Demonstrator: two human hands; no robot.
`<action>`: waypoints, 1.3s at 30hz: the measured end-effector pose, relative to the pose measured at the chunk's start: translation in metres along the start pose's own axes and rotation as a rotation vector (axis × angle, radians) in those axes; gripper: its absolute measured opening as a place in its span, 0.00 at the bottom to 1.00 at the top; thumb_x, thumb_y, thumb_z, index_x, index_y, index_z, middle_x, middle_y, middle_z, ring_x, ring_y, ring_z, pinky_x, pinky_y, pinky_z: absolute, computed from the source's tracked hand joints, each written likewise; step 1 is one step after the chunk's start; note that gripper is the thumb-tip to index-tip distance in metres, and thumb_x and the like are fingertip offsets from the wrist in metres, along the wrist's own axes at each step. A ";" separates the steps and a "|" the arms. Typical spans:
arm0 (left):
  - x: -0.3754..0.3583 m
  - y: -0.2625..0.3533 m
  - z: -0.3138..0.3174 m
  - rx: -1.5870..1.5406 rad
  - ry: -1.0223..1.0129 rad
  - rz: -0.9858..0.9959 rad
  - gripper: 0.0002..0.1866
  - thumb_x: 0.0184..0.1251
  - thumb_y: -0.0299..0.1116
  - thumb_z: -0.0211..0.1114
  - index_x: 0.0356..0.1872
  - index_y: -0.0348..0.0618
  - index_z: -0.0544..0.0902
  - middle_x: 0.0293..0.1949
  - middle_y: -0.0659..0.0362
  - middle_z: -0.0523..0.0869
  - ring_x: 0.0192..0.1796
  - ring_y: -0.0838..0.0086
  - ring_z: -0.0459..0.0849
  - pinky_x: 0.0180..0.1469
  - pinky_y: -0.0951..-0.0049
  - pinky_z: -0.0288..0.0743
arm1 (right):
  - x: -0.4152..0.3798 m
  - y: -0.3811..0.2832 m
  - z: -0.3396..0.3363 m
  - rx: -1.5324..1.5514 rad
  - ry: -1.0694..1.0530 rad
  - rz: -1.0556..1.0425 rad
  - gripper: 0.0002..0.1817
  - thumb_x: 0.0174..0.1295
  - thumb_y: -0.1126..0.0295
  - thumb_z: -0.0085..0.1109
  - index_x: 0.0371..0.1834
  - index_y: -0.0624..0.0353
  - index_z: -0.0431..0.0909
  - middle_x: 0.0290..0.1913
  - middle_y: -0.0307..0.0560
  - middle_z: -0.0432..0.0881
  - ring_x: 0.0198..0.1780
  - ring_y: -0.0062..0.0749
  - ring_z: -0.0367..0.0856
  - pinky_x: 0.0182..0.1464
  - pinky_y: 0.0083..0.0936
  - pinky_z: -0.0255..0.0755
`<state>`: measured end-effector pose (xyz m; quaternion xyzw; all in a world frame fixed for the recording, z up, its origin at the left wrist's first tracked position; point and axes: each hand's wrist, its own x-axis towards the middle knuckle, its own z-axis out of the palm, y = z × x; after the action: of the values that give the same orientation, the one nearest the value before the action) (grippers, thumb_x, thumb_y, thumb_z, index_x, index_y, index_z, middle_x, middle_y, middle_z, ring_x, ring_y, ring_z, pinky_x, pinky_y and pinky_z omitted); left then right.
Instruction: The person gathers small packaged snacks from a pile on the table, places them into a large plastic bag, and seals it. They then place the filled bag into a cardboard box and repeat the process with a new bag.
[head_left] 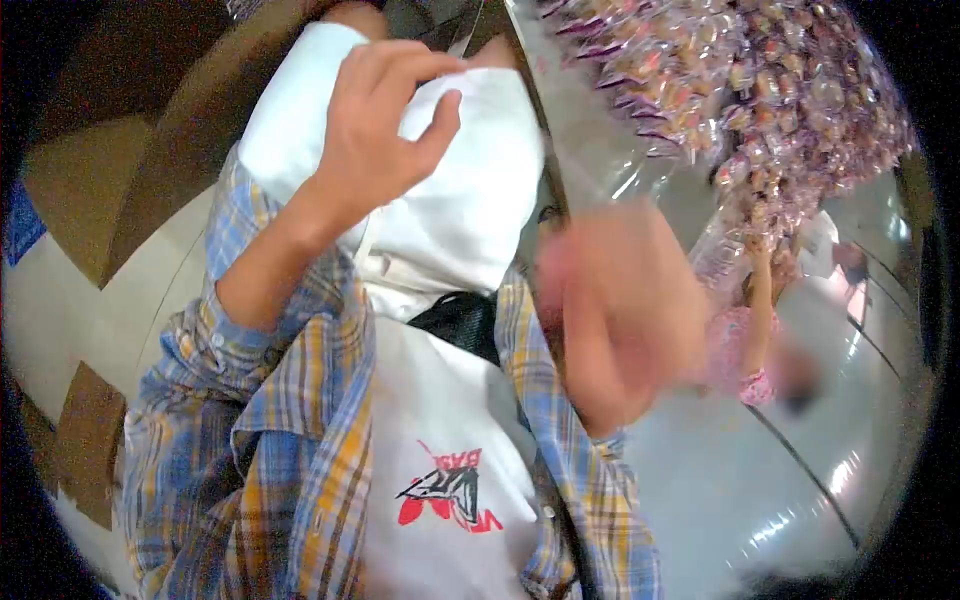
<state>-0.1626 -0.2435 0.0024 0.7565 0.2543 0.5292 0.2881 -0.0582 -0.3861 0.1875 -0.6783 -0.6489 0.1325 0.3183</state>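
Observation:
My left hand [385,125] hovers over my lap in white shorts [470,190]. Its thumb stands apart from the bent fingers, and nothing shows in it. At the table's near edge, my right hand [635,320] is smeared by motion, so I cannot make out its fingers or whether it holds anything. A blurred pinkish patch shows at its left side. Past this hand, a big heap of small items in clear, purple-edged wrappers [770,100] covers the far part of the shiny grey table [700,490].
Another person's forearm [762,290] with a pink cuff [757,388] reaches toward the heap from the right. Dark seams [800,470] cross the tabletop. Clear plastic film [640,180] lies near the heap. Light and brown floor tiles [90,420] are to my left.

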 end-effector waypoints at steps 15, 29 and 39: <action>0.045 0.020 0.107 0.336 -0.874 0.302 0.28 0.62 0.41 0.73 0.65 0.51 0.80 0.66 0.57 0.78 0.73 0.59 0.72 0.73 0.47 0.65 | -0.102 0.171 0.029 -0.406 0.291 0.444 0.08 0.60 0.70 0.73 0.42 0.58 0.89 0.42 0.45 0.87 0.48 0.44 0.81 0.53 0.36 0.75; 0.061 0.040 0.115 0.429 -1.050 0.158 0.32 0.60 0.45 0.76 0.67 0.49 0.80 0.71 0.55 0.75 0.73 0.52 0.70 0.75 0.36 0.62 | -0.096 0.173 0.029 -0.472 0.175 0.553 0.06 0.57 0.75 0.67 0.37 0.54 0.84 0.40 0.44 0.81 0.45 0.47 0.77 0.48 0.41 0.69; 0.063 0.042 0.108 0.375 -1.074 0.119 0.33 0.55 0.40 0.79 0.64 0.48 0.81 0.68 0.55 0.77 0.73 0.52 0.71 0.72 0.38 0.66 | -0.122 0.127 0.046 -0.408 0.028 0.421 0.14 0.43 0.82 0.60 0.35 0.54 0.80 0.36 0.47 0.77 0.43 0.48 0.74 0.44 0.40 0.65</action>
<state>-0.0370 -0.2477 0.0439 0.9705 0.1187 0.0314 0.2073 0.0011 -0.4866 0.0474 -0.8498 -0.5025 0.0531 0.1498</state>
